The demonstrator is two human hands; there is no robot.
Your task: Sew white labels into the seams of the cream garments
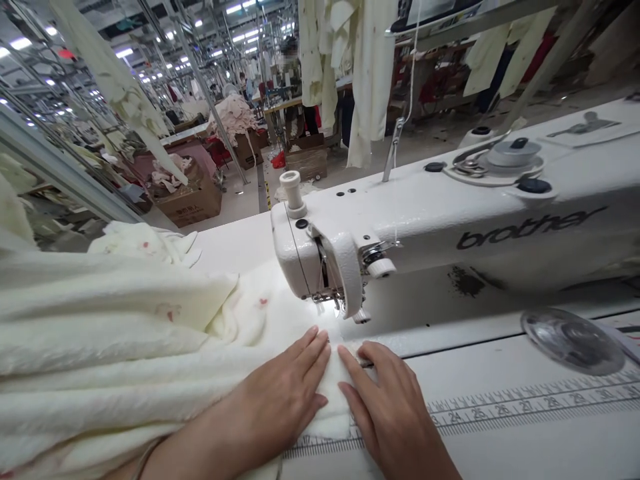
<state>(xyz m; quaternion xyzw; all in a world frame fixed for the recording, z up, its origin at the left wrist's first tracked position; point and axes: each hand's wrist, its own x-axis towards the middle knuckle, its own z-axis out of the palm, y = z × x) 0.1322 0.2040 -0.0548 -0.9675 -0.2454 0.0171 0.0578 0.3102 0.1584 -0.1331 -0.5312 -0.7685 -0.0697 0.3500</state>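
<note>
Pale cream plush fabric [125,353] with small red prints spreads over the left of the sewing table and runs under the head of a white sewing machine [320,247]. My left hand [287,387] lies flat on the cloth just before the lit needle area, fingers stretched forward. Close on its right, my right hand [390,400] rests at the fabric's right edge, its fingers bent and apart, thumb and forefinger tips touching the edge. The needle tip and presser foot are partly lost in the glare.
A ruler strip [500,413] runs along the table's front. A clear round disc [573,341] lies on the right. Beyond the machine stand cardboard boxes [193,203], hanging cream garments [373,80] and metal poles. A person is dimly visible in the background.
</note>
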